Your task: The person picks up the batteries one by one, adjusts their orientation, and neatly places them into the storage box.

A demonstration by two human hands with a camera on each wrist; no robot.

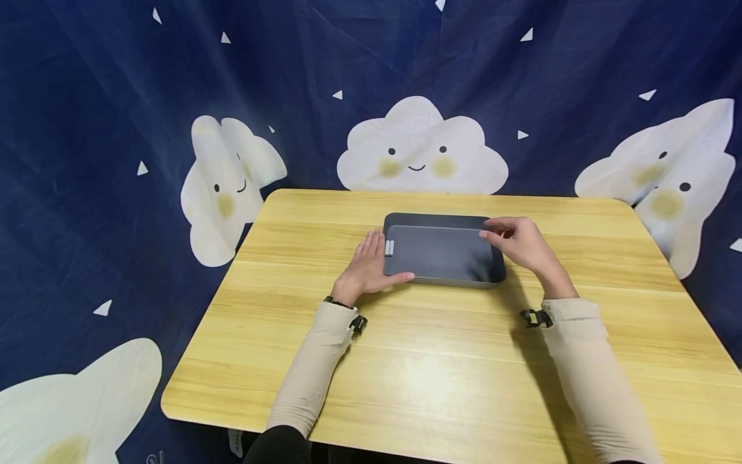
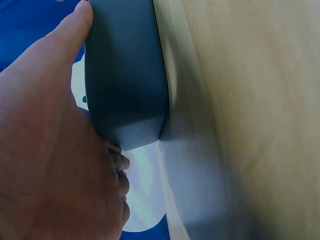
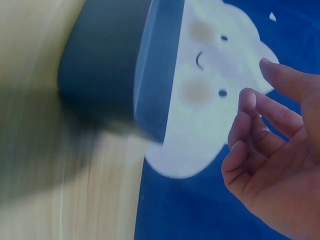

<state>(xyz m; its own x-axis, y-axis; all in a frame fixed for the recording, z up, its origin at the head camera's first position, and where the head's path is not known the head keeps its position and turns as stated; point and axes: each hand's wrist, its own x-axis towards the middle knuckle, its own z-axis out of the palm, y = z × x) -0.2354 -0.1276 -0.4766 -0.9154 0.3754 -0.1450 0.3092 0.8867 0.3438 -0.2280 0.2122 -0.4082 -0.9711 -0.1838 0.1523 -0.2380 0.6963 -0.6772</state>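
A shallow dark grey rectangular tray [image 1: 440,251] lies on the wooden table. My left hand [image 1: 366,265] rests against the tray's left end with straight fingers, its thumb along the front edge. In the left wrist view the thumb [image 2: 82,15] touches the tray's rim. Above the tray's right end hovers my right hand [image 1: 518,241], its fingers loosely bent and nothing between them. The right wrist view shows that hand apart from the tray [image 3: 100,65]. Two small white pieces [image 1: 390,248] sit side by side at the tray's left inner end; their kind is unclear.
The light wooden table [image 1: 406,361] has rounded corners and stretches around the tray on all sides. Behind it hangs a dark blue curtain [image 1: 301,64] printed with smiling white clouds. Both wrists carry small black strapped-on devices.
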